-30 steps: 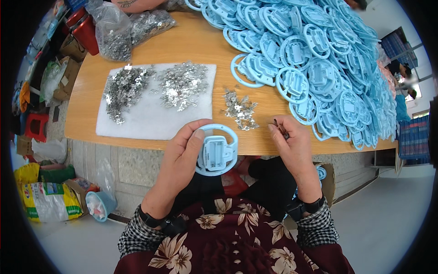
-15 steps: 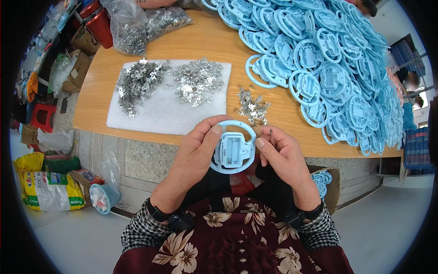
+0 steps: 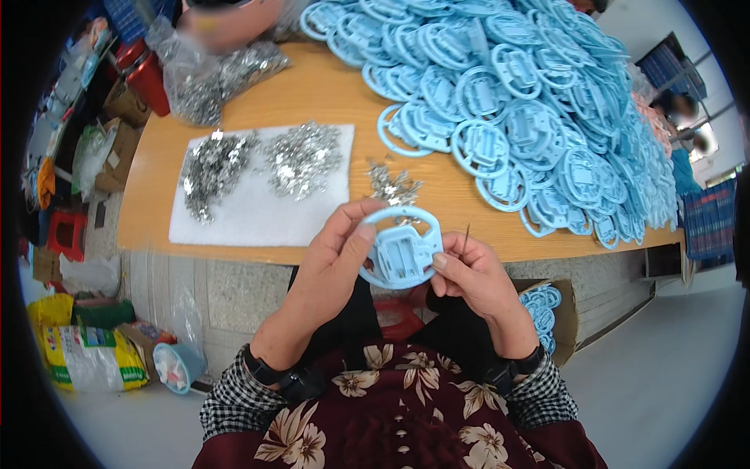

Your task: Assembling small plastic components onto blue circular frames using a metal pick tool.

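Note:
My left hand (image 3: 330, 270) grips the left rim of a light-blue plastic ring part (image 3: 406, 262), shaped like a toy steering wheel. Its middle block has a rectangular recess facing up. My right hand (image 3: 478, 280) is closed at the right rim, thumb and forefinger pinched together; whether a small piece sits between them is hidden. A thin dark pointed rod (image 3: 467, 237) sticks up from its fingers. Just beyond the ring, a small heap of metal clips (image 3: 393, 186) lies on the wooden table (image 3: 312, 78).
Two piles of shiny metal pieces (image 3: 305, 160) lie on a white foam sheet (image 3: 258, 223). Many similar blue parts (image 3: 531, 129) are heaped at the right. Bags of metal pieces (image 3: 199, 90) and a red flask (image 3: 147, 82) stand far left. A carton (image 3: 566, 313) holds blue parts below the table edge.
The whole view has shifted, so the table's things sit further left. The ring has tilted slightly in my left hand, and the rod in my right hand now stands more upright.

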`<state>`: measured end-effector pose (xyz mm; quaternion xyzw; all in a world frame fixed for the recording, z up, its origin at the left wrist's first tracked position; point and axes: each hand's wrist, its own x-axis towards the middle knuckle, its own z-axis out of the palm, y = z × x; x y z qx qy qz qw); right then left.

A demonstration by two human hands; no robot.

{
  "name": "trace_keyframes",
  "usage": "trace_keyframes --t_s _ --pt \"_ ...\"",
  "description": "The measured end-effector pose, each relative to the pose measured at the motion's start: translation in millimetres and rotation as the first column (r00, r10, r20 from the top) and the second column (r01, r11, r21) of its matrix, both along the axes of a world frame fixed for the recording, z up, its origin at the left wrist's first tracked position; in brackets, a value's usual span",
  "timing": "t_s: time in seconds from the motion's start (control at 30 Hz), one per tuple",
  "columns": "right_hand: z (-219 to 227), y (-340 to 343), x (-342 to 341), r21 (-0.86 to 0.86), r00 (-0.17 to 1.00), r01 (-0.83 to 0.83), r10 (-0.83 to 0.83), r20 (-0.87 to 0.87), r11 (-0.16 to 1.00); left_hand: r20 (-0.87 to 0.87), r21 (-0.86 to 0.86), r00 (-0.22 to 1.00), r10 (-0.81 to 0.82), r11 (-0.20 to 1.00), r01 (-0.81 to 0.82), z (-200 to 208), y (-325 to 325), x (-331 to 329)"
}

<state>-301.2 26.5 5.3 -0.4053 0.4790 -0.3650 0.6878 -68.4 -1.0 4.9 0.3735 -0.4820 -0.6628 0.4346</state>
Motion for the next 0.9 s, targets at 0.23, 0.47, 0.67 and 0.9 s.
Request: trace_keyframes --t_s 0.23,0.47,0.67,0.9 --pt "-0.4 71.5 -115.4 -0.012 0.955 0.245 -0.244 -0.168 0.969 0.382 -0.296 0.924 -0.008 0.946 0.131 15.9 -63.3 -12.2" --pt "-37.6 218.8 -256.8 0.054 0.746 0.629 -0.582 -0.325 0.776 0.738 -0.530 0.613 0.281 0.804 0.269 29.2 -153.5 -35.3" --pt "-88.6 314.5 -325.1 0.141 0.597 0.774 -0.639 -0.485 0.617 0.683 -0.718 0.482 0.548 0.624 0.308 20.9 -191.6 -71.0" --pt "-116.2 276.1 -276.4 -0.376 0.099 0.524 -0.493 -0.864 0.764 0.706 -0.293 0.682 0.191 0.955 0.037 10.7 -238.8 -103.7"
